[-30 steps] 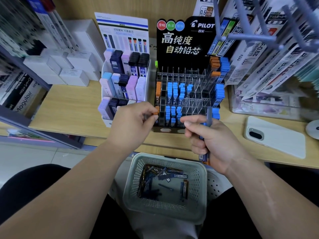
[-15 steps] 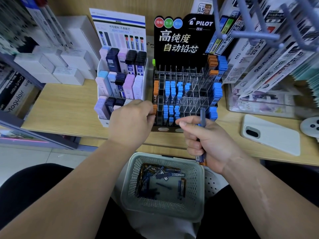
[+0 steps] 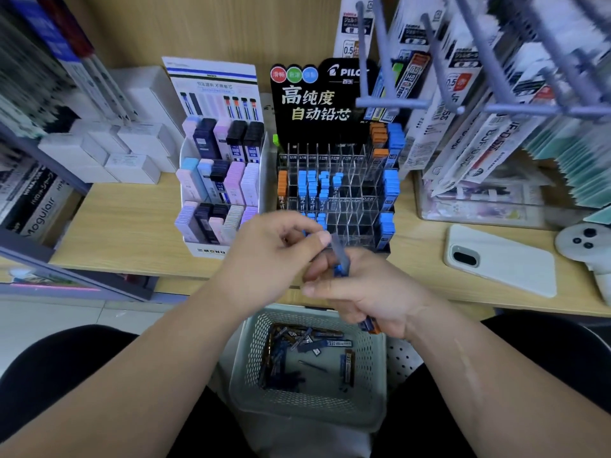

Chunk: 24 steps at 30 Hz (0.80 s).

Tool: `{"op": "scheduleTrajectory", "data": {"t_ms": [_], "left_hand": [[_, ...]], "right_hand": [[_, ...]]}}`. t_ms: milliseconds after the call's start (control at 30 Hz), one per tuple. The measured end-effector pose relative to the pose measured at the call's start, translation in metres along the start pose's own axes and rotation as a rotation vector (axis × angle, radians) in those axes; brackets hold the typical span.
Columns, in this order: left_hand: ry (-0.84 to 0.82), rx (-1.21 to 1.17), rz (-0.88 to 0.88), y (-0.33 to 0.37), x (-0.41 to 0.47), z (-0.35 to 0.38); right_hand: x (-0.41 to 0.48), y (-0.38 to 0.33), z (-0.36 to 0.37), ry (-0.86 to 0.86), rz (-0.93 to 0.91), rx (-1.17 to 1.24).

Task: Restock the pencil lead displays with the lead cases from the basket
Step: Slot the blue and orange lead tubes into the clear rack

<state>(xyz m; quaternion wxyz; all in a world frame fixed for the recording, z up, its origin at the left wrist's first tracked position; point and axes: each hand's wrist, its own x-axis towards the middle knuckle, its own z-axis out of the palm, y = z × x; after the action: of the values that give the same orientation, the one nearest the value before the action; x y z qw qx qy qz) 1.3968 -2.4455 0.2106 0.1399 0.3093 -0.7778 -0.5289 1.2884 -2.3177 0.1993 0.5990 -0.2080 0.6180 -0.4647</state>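
Our wooden shelf [image 3: 125, 226] carries the black Pilot display [image 3: 334, 180], whose clear slots are partly filled with blue and orange caps. Below the display sits our pale basket [image 3: 244, 375], with loose lead cases [image 3: 317, 345] inside. In front of the display, our right hand [image 3: 370, 292] grips a bundle of cases [image 3: 339, 271], and our left hand [image 3: 271, 259] pinches the upright case [image 3: 337, 246] rising from it.

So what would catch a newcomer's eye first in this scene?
The black Pilot display at the centre of the desk, its clear slots dotted with blue and orange caps. Just in front, the right hand grips a bunch of lead cases, the left hand close beside. Below sits a pale basket of more cases.
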Motion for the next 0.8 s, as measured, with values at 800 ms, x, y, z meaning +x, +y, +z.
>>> {"op": "scheduleTrajectory", "data": {"t_ms": [800], "left_hand": [[0.211,-0.392,0.066,0.030,-0.030,0.004]], "right_hand": [[-0.015,-0.011,-0.017,0.213,-0.144,0.309]]}}
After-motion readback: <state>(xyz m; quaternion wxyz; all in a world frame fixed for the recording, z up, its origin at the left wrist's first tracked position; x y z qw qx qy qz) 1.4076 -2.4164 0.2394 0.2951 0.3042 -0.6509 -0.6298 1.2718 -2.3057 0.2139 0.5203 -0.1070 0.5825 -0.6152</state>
